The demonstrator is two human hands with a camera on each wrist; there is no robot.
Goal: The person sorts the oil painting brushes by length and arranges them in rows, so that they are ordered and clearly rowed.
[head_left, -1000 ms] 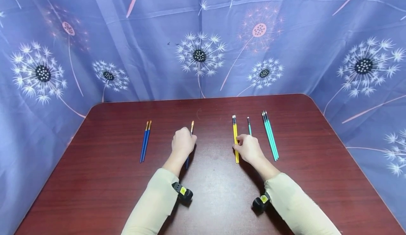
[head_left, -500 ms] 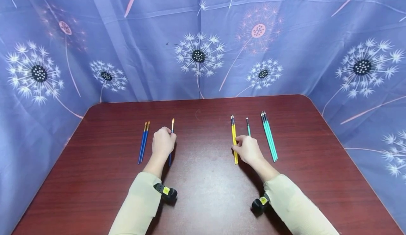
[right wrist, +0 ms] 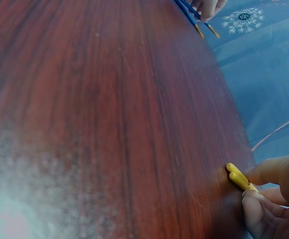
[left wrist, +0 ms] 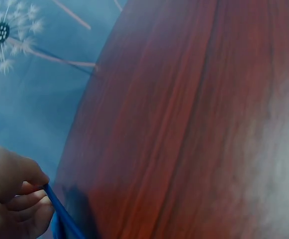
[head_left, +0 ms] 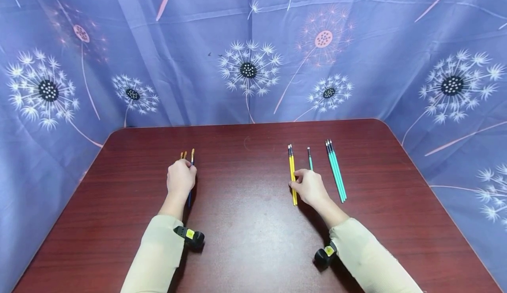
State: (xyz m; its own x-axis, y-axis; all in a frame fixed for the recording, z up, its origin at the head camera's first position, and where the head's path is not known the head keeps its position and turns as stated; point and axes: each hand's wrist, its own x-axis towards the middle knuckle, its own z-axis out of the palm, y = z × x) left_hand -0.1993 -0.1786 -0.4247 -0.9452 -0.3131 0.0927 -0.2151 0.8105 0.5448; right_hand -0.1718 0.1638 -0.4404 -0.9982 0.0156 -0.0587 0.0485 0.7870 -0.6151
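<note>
My left hand (head_left: 181,178) pinches a blue paintbrush (head_left: 189,198) at the left of the table, its bristles pointing away. Two more blue paintbrushes (head_left: 185,155) lie just left of it, mostly hidden under that hand. In the left wrist view the fingers (left wrist: 35,174) grip the blue handle (left wrist: 60,208). My right hand (head_left: 310,185) holds two yellow paintbrushes (head_left: 292,163) side by side between thumb and fingers; their rounded ends (right wrist: 236,174) show in the right wrist view. A single teal paintbrush (head_left: 310,161) lies partly behind the right hand.
Right of the right hand lie several teal paintbrushes (head_left: 336,172) in a close row. The dark red wooden table (head_left: 245,222) has a glare patch in the middle. A blue curtain (head_left: 190,64) with dandelion prints hangs behind and beside it.
My left hand has carried its blue paintbrush leftward, from near the table's middle to beside the two other blue paintbrushes. My right hand stays on the yellow paintbrushes.
</note>
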